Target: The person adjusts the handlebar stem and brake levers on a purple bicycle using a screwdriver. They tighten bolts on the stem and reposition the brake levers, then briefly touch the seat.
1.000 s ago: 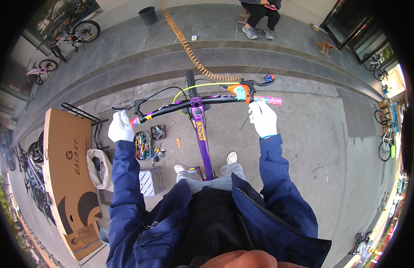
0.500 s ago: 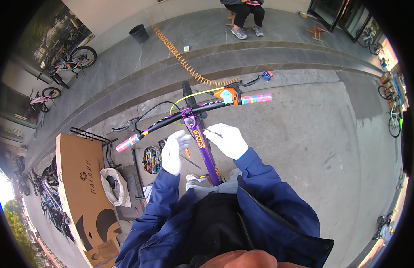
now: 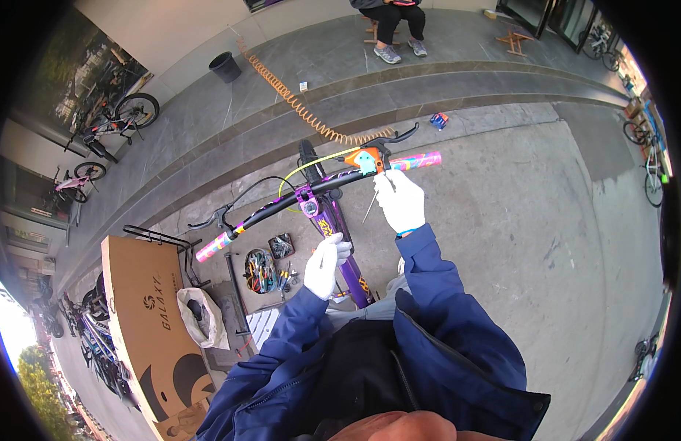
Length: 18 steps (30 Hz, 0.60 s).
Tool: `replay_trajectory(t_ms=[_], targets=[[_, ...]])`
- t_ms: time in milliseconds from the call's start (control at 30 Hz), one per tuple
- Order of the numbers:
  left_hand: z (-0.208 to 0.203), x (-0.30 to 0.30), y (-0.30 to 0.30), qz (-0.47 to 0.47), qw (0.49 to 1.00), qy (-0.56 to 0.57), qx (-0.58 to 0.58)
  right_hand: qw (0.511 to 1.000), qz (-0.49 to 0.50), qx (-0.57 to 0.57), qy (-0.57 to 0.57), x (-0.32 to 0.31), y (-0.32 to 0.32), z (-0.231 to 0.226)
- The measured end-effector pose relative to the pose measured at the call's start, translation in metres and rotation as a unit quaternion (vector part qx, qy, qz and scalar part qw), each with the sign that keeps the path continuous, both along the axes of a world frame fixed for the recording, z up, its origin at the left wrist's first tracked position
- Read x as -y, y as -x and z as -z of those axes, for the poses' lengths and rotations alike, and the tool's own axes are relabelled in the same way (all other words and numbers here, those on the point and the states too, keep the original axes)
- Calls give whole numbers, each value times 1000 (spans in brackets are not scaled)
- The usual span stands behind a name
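The bicycle has a purple frame (image 3: 352,278) and black handlebars (image 3: 267,212) with bright patterned grips. At the right side of the bar, my right hand (image 3: 401,202), in a white glove, is closed around a thin metal hex key (image 3: 369,208). Its fingertips are up against the brake lever clamp (image 3: 380,163), beside an orange and light-blue piece (image 3: 364,159). My left hand (image 3: 326,265), gloved too, is over the frame's top tube, fingers curled together; whatever they may hold is hidden.
Left of the bicycle lie a round container of tools (image 3: 260,270), a small tray of parts (image 3: 281,245), a white sack (image 3: 202,317) and a large cardboard box (image 3: 149,309). An orange coiled hose (image 3: 296,108) runs across the steps. A person (image 3: 390,26) sits beyond.
My right hand has gone from beside the stem out to the right brake clamp. My left hand has moved right and nearer to me, over the top tube. The view has shifted slightly.
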<state>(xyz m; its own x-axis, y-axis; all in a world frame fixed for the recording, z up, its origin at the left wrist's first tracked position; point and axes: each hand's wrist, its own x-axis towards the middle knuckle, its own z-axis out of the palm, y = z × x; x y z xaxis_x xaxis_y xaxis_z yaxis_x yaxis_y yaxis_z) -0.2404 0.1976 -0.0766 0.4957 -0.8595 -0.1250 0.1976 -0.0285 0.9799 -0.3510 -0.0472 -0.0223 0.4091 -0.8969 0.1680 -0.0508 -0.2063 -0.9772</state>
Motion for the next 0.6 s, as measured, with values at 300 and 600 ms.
replay_trajectory(t_ms=[300,600], targets=[[16,-8,15,14,999,-36,-15,999,-35,-38,-12,18,-5,-4],[28,-15,15,-7,998,-39,-43,913,-7,-197,357,35,-1,-7]])
